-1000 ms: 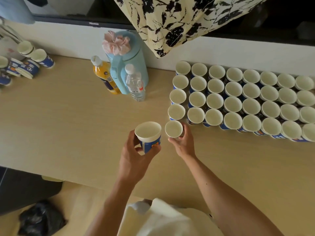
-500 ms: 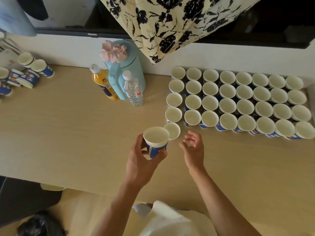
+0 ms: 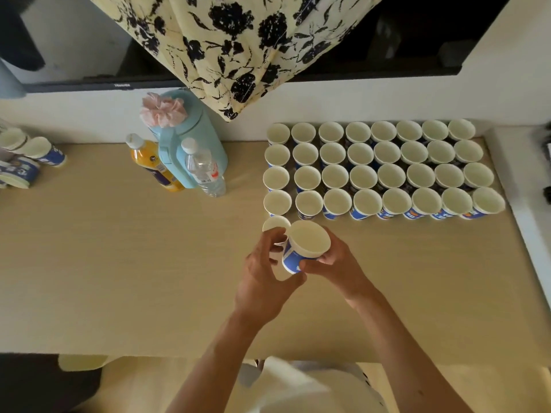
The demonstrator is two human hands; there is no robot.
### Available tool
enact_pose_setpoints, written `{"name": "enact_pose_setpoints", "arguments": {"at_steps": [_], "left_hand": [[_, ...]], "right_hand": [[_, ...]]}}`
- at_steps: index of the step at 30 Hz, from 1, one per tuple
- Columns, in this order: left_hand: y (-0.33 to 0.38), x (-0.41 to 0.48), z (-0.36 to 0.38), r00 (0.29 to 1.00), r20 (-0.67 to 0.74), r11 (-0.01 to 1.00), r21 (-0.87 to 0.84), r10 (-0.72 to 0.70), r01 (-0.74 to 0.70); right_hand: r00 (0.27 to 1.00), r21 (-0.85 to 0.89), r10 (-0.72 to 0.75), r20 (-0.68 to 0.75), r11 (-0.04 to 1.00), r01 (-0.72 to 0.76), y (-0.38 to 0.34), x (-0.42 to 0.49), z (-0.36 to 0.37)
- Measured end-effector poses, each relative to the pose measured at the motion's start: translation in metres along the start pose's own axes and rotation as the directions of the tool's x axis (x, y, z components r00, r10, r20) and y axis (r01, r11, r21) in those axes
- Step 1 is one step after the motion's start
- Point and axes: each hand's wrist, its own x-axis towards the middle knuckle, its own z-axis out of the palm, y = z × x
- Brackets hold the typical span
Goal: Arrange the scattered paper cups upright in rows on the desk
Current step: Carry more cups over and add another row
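Both hands grasp one cup (image 3: pixel 308 244), mouth up, near the middle of the table (image 3: pixel 119 263). The left hand (image 3: pixel 264 275) curls round its left side and the right hand (image 3: pixel 337 263) pinches its right. Just behind it a lone cup (image 3: pixel 274 224) stands in front of four upright rows (image 3: pixel 387 174) at the back right corner. More cups (image 3: pixel 29 162) lie at the left edge.

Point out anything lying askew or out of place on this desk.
The paper cups at the left edge of the desk lie on their sides, unlike the upright rows at right. Nothing looks spilled or damaged.
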Motion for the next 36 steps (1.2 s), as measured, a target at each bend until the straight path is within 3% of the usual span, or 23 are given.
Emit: {"name": "enact_pose_setpoints", "arguments": {"at_steps": [4, 7, 15, 24, 36], "left_hand": [[-0.004, -0.007, -0.002, 0.999, -0.020, 0.999, 0.007, -0.047, 0.047], [-0.005, -0.013, -0.006, 0.996, -0.049, 0.997, -0.011, -0.075, 0.075], [-0.012, -0.022, -0.018, 0.984, -0.117, 0.990, -0.055, -0.135, 0.129], [-0.020, -0.033, -0.020, 0.968, -0.163, 0.981, -0.058, -0.190, 0.183], [-0.014, -0.036, -0.013, 0.958, -0.188, 0.976, -0.060, -0.216, 0.209]], "right_hand": [[0.987, -0.065, -0.030, -0.155, 0.998, 0.020, 0.018, 0.004, -0.011], [0.953, -0.147, 0.011, -0.304, 0.987, -0.059, 0.039, 0.014, -0.016], [0.909, -0.280, 0.009, -0.416, 0.950, -0.138, 0.088, 0.044, -0.021], [0.904, -0.383, -0.013, -0.426, 0.909, -0.168, 0.109, 0.064, -0.026], [0.919, -0.361, -0.019, -0.393, 0.923, -0.136, 0.112, 0.071, -0.036]]}}
